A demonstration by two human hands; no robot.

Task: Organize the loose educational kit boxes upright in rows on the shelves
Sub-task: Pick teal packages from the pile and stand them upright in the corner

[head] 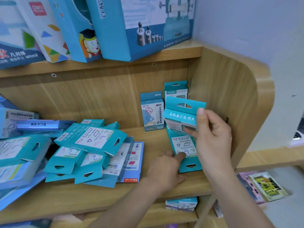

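Here, a teal box is pinched at its top between the thumb and curled fingers of the right hand and is held tilted just above the middle shelf, near the right side panel. A flat box, laid on the shelf below it, is pressed by the straight forefinger of the left hand. Two standing boxes are set upright in the far right corner. A heap of boxes is piled loose at the left.
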